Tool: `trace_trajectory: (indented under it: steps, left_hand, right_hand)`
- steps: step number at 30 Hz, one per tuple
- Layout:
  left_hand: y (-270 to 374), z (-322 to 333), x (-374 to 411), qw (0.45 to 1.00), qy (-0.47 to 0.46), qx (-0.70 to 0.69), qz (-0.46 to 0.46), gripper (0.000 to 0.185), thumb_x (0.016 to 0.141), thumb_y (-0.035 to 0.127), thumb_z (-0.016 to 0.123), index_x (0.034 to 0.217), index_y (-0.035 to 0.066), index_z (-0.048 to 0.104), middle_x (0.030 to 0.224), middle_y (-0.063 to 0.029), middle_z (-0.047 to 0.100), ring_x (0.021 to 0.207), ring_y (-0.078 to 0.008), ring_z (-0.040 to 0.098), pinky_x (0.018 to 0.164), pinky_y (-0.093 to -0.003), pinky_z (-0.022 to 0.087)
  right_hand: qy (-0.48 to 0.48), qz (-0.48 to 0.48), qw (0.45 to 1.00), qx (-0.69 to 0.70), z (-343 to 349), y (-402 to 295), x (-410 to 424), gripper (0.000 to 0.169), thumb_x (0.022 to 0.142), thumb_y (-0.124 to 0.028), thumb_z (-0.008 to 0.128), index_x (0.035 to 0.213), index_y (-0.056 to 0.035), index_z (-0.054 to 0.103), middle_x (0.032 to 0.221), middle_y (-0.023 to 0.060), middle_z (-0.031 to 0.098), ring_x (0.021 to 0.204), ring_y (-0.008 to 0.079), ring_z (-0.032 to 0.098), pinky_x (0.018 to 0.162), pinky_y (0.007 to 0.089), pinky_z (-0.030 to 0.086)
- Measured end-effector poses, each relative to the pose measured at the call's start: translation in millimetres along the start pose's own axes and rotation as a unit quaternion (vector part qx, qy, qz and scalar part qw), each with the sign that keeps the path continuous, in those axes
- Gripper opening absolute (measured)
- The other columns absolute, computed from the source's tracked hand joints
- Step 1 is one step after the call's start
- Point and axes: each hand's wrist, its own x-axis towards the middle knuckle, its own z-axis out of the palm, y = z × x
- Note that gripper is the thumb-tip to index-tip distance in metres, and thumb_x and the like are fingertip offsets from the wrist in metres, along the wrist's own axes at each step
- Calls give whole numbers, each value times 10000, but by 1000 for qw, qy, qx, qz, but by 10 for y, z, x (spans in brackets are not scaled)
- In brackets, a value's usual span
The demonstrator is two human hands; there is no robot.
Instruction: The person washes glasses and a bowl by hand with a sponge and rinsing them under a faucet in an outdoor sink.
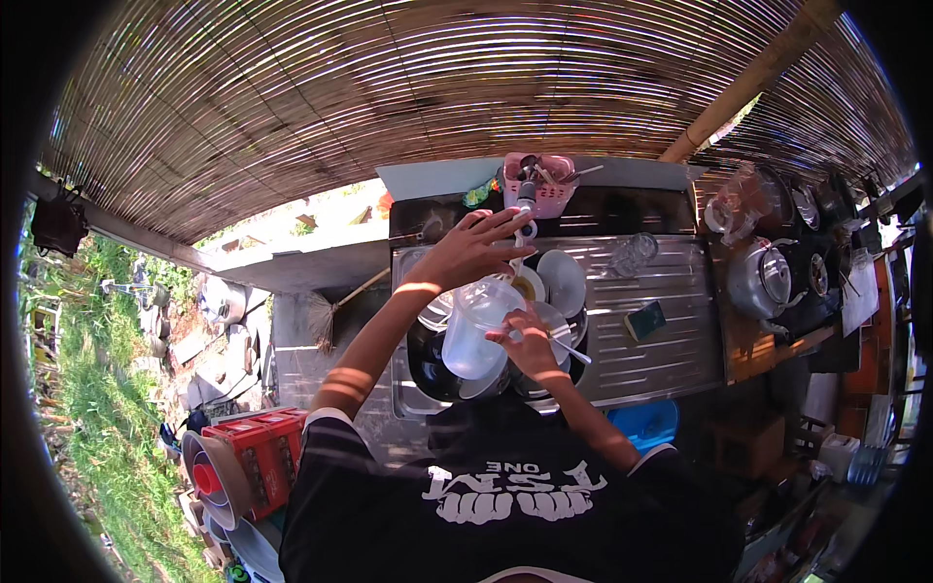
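Note:
My right hand [531, 348] grips the rim of a translucent plastic container [472, 339], which is tilted above a steel sink [403, 397]. Raised over the container, my left hand [466, 251] has its fingers spread beside the white tap [525, 232]; whether it touches the tap I cannot tell. Beneath the container the sink holds a dark pan [426, 364], bowls and plates, among them a white bowl [563, 283]. A spoon [572, 351] lies slanting just right of my right hand.
A green and yellow sponge [645, 321] and a clear glass [634, 253] lie on the ribbed drainboard [605, 375]. Behind the tap stands a pink basket [557, 193] of utensils. A metal kettle [758, 280] is at the right, a broom [323, 321] at the left.

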Motion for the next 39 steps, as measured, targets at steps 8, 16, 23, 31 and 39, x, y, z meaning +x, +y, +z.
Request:
trace_trajectory:
  steps: [8, 16, 23, 31, 39]
  left_hand:
    - [-82, 163, 120, 996, 4, -88, 25, 355, 760, 343, 697, 1102, 252, 679, 1522, 23, 356, 1405, -180, 328, 1104, -447, 304]
    - [-67, 184, 114, 994, 27, -106, 11, 314, 734, 297, 732, 1032, 222, 665, 1482, 10, 407, 1361, -208, 388, 1098, -485, 311]
    - [-33, 197, 204, 991, 85, -103, 16, 314, 695, 306, 763, 979, 218, 663, 1333, 9, 513, 1263, -215, 464, 1098, -570, 280]
    - [63, 228, 322, 987, 126, -99, -28, 298, 656, 357, 801, 865, 188, 674, 1095, -9, 553, 1145, -220, 511, 1102, -659, 206]
    - [100, 336, 468, 979, 178, -81, -61, 363, 627, 466, 801, 749, 156, 657, 897, -15, 496, 964, -216, 512, 1004, -630, 269]
  right_hand:
    - [-54, 49, 995, 70, -67, -1, 41, 406, 709, -302, 816, 884, 14, 631, 940, 161, 607, 951, 339, 572, 867, 407, 457]
    - [-35, 90, 991, 96, -149, -86, 150, 350, 704, -237, 823, 820, 23, 620, 911, 152, 597, 939, 331, 567, 854, 414, 454]
    - [3, 57, 996, 68, -71, -16, 171, 315, 699, -169, 812, 753, 8, 558, 851, 153, 577, 914, 354, 554, 799, 442, 445]
    - [42, 62, 997, -16, 68, -96, 199, 191, 702, -80, 782, 766, -10, 616, 868, 117, 649, 1154, 381, 488, 1006, 499, 375]
    - [53, 53, 996, -54, 219, -98, 126, 209, 700, -45, 768, 880, -21, 665, 857, 109, 654, 1163, 344, 505, 1136, 506, 252]
